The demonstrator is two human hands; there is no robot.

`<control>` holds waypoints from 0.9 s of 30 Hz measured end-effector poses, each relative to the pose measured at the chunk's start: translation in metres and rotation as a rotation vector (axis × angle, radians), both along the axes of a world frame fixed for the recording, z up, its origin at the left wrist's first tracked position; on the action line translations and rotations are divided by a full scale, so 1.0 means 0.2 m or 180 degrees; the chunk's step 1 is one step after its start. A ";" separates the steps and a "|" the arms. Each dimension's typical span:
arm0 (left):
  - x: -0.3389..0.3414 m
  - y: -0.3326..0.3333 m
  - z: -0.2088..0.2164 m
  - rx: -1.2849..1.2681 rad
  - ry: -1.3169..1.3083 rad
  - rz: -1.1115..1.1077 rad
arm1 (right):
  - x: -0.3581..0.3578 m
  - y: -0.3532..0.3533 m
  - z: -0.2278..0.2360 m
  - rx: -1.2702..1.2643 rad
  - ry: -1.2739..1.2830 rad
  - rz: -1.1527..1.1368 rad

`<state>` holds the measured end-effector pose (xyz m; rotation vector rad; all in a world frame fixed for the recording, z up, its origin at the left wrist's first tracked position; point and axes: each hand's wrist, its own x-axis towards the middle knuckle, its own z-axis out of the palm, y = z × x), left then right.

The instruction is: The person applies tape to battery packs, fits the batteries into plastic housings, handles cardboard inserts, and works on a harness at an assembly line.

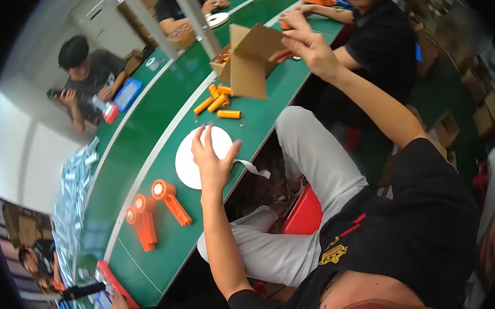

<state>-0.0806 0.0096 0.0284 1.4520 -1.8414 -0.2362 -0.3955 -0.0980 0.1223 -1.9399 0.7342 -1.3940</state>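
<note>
My left hand (210,159) rests on a flat white disc-shaped roll (186,161) with its fingers spread. A white strip (252,167) trails from the roll past the table edge. Farther up, my right hand (316,52) reaches beside an open cardboard box (250,69), fingers stretched and apart; I see nothing held in it. Orange pieces (224,58) show inside the box. Several yellow-orange cylinders (218,103) lie between the box and the roll. Left of my left forearm lie three orange parts (171,199), each with a round head and a straight handle.
The green table (155,270) runs diagonally, with a metal post (193,18) beyond the box. A co-worker (379,43) sits close at the right; another person (88,68) sits across beside a blue tray (127,94). Pale blue packets (75,195) are heaped at the far left.
</note>
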 end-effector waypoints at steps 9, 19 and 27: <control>-0.70 -0.14 0.65 0.0282 0.1408 -0.2158 | -0.29 0.64 0.21 -0.0486 0.0208 -0.0404; -1.28 0.10 1.22 -0.1184 -0.1136 -0.3589 | -0.87 1.25 0.62 -0.0890 0.1566 -0.1542; -1.21 0.44 1.45 -0.2924 0.0788 -0.3653 | -0.93 1.41 0.42 0.0186 0.1061 -0.2295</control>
